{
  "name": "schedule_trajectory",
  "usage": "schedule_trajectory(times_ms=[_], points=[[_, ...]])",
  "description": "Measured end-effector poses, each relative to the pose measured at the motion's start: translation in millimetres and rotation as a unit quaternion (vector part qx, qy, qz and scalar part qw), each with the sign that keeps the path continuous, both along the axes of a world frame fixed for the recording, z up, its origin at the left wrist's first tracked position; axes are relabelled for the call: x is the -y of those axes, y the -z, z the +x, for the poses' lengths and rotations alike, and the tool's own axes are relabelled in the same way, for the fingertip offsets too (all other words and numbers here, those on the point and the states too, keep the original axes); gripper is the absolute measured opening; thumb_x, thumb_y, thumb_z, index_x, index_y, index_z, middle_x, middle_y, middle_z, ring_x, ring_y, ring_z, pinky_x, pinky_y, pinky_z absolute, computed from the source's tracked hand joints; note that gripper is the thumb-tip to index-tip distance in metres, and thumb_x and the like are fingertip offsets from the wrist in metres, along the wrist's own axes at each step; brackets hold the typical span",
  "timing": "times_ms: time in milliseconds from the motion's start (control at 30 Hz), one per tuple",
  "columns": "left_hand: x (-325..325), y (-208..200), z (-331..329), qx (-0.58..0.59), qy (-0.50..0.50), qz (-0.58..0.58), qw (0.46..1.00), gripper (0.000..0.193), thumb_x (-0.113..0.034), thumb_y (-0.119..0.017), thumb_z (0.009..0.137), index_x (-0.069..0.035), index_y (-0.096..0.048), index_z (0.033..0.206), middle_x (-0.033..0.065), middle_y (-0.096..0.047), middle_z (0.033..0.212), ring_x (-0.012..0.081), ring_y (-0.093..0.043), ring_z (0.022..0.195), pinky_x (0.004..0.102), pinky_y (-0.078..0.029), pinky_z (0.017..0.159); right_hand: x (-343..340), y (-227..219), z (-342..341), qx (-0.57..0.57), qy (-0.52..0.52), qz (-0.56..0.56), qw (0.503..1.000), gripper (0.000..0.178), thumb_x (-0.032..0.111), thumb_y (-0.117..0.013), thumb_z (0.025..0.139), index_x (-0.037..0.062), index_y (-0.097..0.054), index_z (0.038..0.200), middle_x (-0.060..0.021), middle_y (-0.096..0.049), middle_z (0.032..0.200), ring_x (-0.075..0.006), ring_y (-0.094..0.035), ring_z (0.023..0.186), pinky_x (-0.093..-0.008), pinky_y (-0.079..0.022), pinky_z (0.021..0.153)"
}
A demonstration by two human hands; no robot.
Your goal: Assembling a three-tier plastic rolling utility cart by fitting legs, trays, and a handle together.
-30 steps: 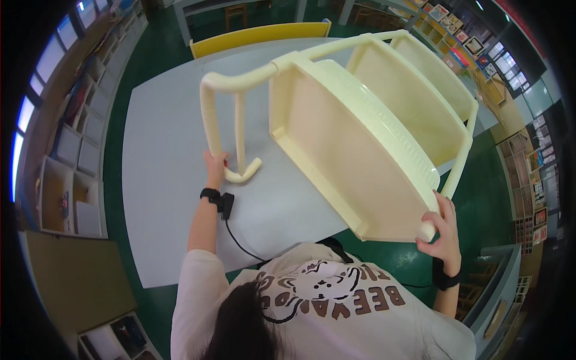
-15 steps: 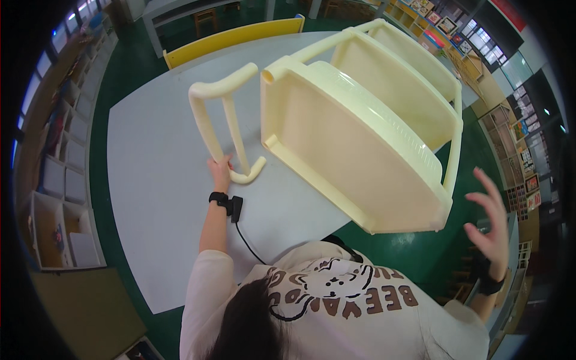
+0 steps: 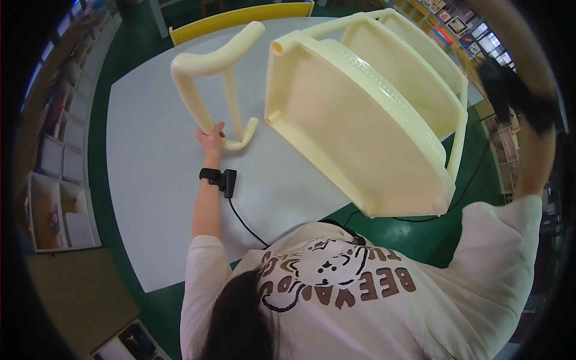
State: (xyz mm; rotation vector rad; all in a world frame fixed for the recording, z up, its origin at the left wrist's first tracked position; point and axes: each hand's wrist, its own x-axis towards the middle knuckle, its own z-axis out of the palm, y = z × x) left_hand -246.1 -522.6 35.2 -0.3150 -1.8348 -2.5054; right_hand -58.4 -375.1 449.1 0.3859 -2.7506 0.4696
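Observation:
My left hand (image 3: 211, 137) is closed around a pale yellow tubular plastic frame (image 3: 191, 93), gripping it low on one upright. The frame stands tilted on the grey table, its upper bent end raised toward me and its lower end near the table top. Just to its right lies a pale yellow tiered plastic shelf rack (image 3: 354, 126) on its side, open tube sockets at its left corners. My right hand (image 3: 521, 30) is lifted high at the upper right, close and smeared by motion, so its fingers cannot be made out. It is apart from the rack.
The rack's right end overhangs the edge of the grey table (image 3: 150, 180). A yellow chair back (image 3: 240, 21) stands at the far side. White storage cubbies (image 3: 57, 210) line the left, wooden shelves (image 3: 501, 144) the right. A black cable (image 3: 249, 231) trails from my left wrist strap.
My right hand has swung up from beside the rack to the upper right. The tubular frame's top has tilted nearer and left, with my left hand still around it.

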Motion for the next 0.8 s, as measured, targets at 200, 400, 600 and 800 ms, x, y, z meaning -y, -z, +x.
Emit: schedule_trajectory(times_ms=[200,400,600,800], points=[[-17.7,0.1,-2.7,0.030,-0.049,0.043,0.997,0.016,-0.004,-0.062,0.058,-0.001,-0.046,0.057,0.0051,-0.045,0.048,0.0138,-0.043,0.037,0.0253,-0.035,0.036,-24.3,4.4,-92.6,0.151,0.018,0.093,0.984,0.039,0.031,-0.054,0.072,-0.0018,-0.054,0.093,-0.0097,-0.056,0.084,-0.0163,-0.051,0.078,-0.0248,-0.041,0.068],[-6.5,-4.3,-1.4,0.003,-0.017,0.031,0.999,0.015,-0.002,-0.061,0.059,-0.002,-0.046,0.061,0.0049,-0.044,0.049,0.0140,-0.044,0.038,0.0252,-0.035,0.038,-28.6,41.5,-191.5,0.199,0.032,0.046,0.978,0.040,0.029,-0.055,0.070,-0.0025,-0.054,0.094,-0.0105,-0.056,0.085,-0.0165,-0.051,0.077,-0.0256,-0.041,0.068],[-13.6,-6.1,0.5,0.045,-0.005,0.026,0.999,0.015,-0.003,-0.061,0.058,-0.001,-0.046,0.057,0.0050,-0.044,0.048,0.0145,-0.044,0.038,0.0260,-0.035,0.038,-86.2,102.3,-220.1,0.215,-0.130,0.136,0.958,0.043,0.023,-0.056,0.066,-0.0030,-0.050,0.099,-0.0143,-0.055,0.090,-0.0226,-0.051,0.082,-0.0301,-0.041,0.074],[-14.8,-3.8,-2.8,0.050,0.005,0.074,0.996,0.016,-0.005,-0.061,0.057,-0.001,-0.046,0.055,0.0048,-0.044,0.049,0.0142,-0.043,0.039,0.0256,-0.033,0.038,-101.4,128.5,-173.4,0.369,0.007,0.227,0.901,0.075,0.036,-0.064,0.059,0.0102,-0.031,0.122,-0.0114,-0.038,0.118,-0.0233,-0.035,0.111,-0.0332,-0.028,0.091]])
